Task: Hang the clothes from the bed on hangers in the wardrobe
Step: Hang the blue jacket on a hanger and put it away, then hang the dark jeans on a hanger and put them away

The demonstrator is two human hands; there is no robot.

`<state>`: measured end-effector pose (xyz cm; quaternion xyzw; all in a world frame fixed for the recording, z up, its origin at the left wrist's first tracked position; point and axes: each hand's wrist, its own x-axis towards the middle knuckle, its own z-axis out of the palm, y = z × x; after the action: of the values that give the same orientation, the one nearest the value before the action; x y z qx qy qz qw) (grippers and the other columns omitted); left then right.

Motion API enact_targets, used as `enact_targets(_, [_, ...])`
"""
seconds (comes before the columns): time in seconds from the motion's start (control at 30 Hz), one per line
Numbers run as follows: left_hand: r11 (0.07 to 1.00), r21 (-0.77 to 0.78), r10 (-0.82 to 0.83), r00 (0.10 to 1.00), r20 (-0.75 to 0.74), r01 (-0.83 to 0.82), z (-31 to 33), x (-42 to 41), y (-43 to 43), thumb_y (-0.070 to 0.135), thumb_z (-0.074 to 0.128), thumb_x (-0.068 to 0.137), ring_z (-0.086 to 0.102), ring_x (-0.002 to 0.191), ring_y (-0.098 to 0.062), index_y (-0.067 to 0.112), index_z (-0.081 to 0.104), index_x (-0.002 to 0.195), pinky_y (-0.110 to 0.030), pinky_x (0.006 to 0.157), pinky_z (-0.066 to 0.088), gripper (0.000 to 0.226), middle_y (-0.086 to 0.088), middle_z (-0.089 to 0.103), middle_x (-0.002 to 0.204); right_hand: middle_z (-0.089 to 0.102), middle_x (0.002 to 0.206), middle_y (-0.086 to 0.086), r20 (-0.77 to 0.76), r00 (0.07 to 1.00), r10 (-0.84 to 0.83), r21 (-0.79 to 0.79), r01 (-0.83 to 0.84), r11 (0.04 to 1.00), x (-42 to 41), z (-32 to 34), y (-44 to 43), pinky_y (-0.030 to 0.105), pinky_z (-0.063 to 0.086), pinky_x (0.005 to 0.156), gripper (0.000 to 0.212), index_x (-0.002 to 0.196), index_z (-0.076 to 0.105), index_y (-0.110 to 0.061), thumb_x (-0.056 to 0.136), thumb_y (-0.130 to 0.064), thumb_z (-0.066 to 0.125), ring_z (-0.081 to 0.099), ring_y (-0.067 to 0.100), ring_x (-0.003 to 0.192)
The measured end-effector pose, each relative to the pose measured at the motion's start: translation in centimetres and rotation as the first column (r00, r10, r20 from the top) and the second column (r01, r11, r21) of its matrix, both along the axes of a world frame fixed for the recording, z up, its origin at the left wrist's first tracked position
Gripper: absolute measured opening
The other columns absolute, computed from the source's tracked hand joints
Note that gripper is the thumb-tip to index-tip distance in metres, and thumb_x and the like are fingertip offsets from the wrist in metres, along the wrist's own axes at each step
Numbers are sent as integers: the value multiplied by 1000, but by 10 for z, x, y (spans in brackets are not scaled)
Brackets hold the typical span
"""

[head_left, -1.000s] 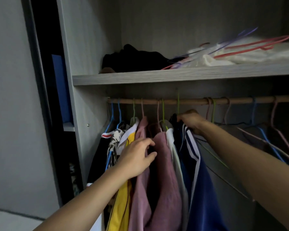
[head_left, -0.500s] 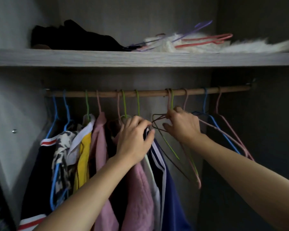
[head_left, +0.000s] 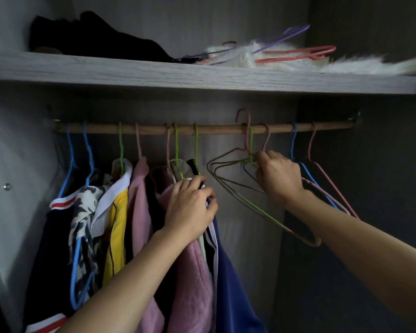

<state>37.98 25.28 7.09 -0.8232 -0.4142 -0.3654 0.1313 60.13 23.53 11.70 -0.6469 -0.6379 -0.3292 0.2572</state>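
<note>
Shelf (head_left: 154, 75) on top: black clothing (head_left: 94, 37) at its left end, white fur (head_left: 286, 60) and spare hangers (head_left: 298, 55) at its right end. Rod (head_left: 216, 129) below. Hung clothes (head_left: 135, 212) pack the rod's left half; a bare gap at mid-rod. Left hand (head_left: 190, 209) reaches up, fingers curled on the navy striped garment (head_left: 228, 272). Right hand (head_left: 279, 179) pinches the necks of the empty wire hangers (head_left: 249, 160) right of centre, one pink hook (head_left: 243, 116) raised above the rod. Blue hanger (head_left: 293, 140) near the rod's right end.

Pink, yellow and dark blue clothes (head_left: 139, 212) hang squeezed together on the left of the brown rail (head_left: 214, 129). Thin empty hangers (head_left: 249, 160) bunch up, tilted, on the right.
</note>
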Motion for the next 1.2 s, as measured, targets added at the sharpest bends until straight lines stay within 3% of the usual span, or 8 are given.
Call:
enact_targets(0.13, [1000,30,2,1000,-21,-1,-4,-2,-2,37,39,82,58,105,-27,16,74,85,-29,95,24,41,-6,64,117,63,101,8,-24,998,53,79,-51,996,2,5,-20,37,44,62,31,118,60,-15,87,-16,56,61,31,91])
enact_targets(0.3, [999,46,16,999,-36,-14,-1,-4,-18,35,39,80,60,102,-31,14,73,82,-32,91,28,40,-7,66,114,61,104,5,-43,999,20,-34,-21,999,16,-6,-71,39,47,65,28,113,59,-20,86,-28,53,62,36,92])
enact_targets(0.57, [993,120,20,981,-192,3,-32,49,-101,34,37,81,58,83,-31,16,67,83,-42,84,44,35,-7,64,79,61,106,-3,-51,998,-28,-100,22,995,88,-57,-228,36,43,57,27,115,61,-25,97,-40,48,65,35,80])
enact_targets(0.67, [998,6,-65,981,-183,67,-70,92,-149,26,50,82,60,78,-32,16,66,82,-40,74,48,19,-7,67,78,63,110,-3,-122,987,-101,-150,82,985,129,-81,-309,36,42,60,29,120,57,-26,99,-41,44,64,36,83])
enact_targets(0.77, [955,-242,-215,964,-154,174,-113,139,-207,27,57,89,62,84,-26,19,63,95,-32,63,40,12,0,68,89,67,111,-3,-160,961,-225,-209,189,959,168,-108,-393,35,39,61,27,120,57,-28,99,-40,45,65,35,90])
enact_targets(0.87, [887,-408,-317,928,-197,216,-152,195,-260,37,54,89,64,85,-23,28,60,98,-31,67,46,14,4,67,88,68,117,-4,-185,909,-373,-300,309,902,206,-131,-478,36,44,66,27,119,60,-33,98,-42,46,64,33,98])
enact_targets(1.0, [816,-496,-464,848,-255,297,-180,278,-331,38,52,91,64,90,-23,29,60,104,-32,70,48,18,2,69,97,66,120,-6,-119,796,-593,-481,476,736,257,-155,-574,36,46,76,28,119,58,-38,96,-45,43,62,29,107])
enact_targets(1.2, [730,-550,-638,693,-336,406,-202,409,-407,41,49,87,62,103,-26,28,60,104,-32,80,49,24,-2,68,109,70,109,3,-212,563,-799,-489,647,586,338,-189,-692,36,45,71,26,113,61,-36,95,-47,47,65,30,99])
